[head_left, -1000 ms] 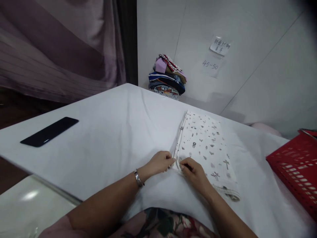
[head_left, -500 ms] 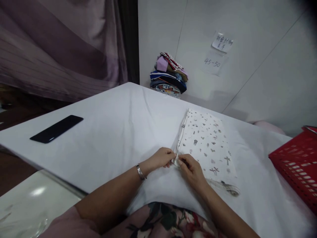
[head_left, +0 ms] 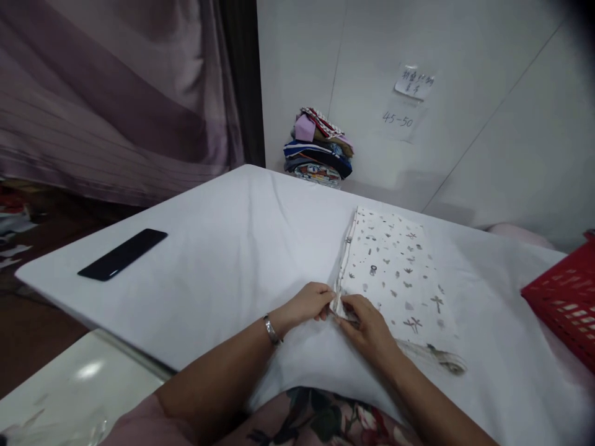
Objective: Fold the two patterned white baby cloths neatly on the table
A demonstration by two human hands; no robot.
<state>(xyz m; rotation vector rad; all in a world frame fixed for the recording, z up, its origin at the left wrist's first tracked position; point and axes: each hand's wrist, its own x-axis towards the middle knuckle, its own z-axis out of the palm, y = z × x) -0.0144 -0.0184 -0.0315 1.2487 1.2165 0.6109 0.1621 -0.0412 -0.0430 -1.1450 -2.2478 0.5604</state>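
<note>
A folded white cloth [head_left: 395, 266] printed with small grey and brown motifs lies on the white-covered table, right of centre. Its layered left edge and rolled front right corner show. My left hand [head_left: 310, 302] pinches the cloth's near left corner from the left, a metal bracelet at its wrist. From the other side, my right hand [head_left: 367, 322] grips the same corner between thumb and fingers. The two hands nearly touch, and the fingertips partly hide the corner.
A black phone [head_left: 123, 254] lies at the table's left. A stack of folded fabrics [head_left: 320, 148] stands behind the far edge by the wall. At the right is a red plastic basket [head_left: 564, 291]. Paper notes [head_left: 413, 83] are taped to the wall, and a pinkish curtain [head_left: 116, 93] hangs at the left.
The view has shifted slightly, so everything sits a little lower and mostly further right. Both hands stay at the cloth's corner, with the fingers slightly repositioned.
</note>
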